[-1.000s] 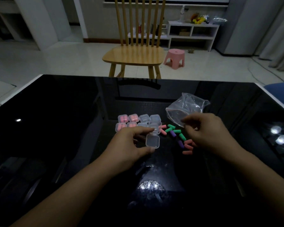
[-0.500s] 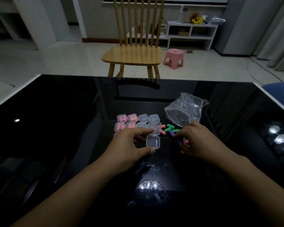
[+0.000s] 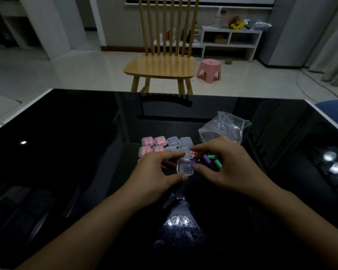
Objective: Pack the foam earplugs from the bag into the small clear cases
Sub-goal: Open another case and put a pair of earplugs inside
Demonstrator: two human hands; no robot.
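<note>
So the left hand (image 3: 154, 176) has an open clear case (image 3: 185, 167) in its grip, forefinger curled over the far side and thumb on the near side, held just above the black glass counter (image 3: 66, 152) roughly mid-way across. The right hand (image 3: 228, 168) is right beside it, pinching one purple earplug (image 3: 195, 160) between thumb and forefinger, touching or nearly touching the case's right edge. Behind the left hand's fingers sits a cluster of small cases in two rows: I count four with pink plugs inside (image 3: 153, 146) on the left side and four that look empty (image 3: 180, 143) on the right, though the near row is partly hidden by the fingers, so there may be more tucked under there. Loose earplugs (image 3: 213, 159) lie on the counter under the right hand: one more purple, two green that I can make out, and a bit of pink peeking by the forefinger; the rest is covered by the hand so can't give a full count. The crumpled clear bag (image 3: 224, 127) sits just behind the right hand, toward the counter's far edge, and looks pretty much emptied. Past the far edge there's one wooden chair (image 3: 164, 65), one pink stool (image 3: 209, 70) and a white shelf unit (image 3: 230, 39) against the wall.
</note>
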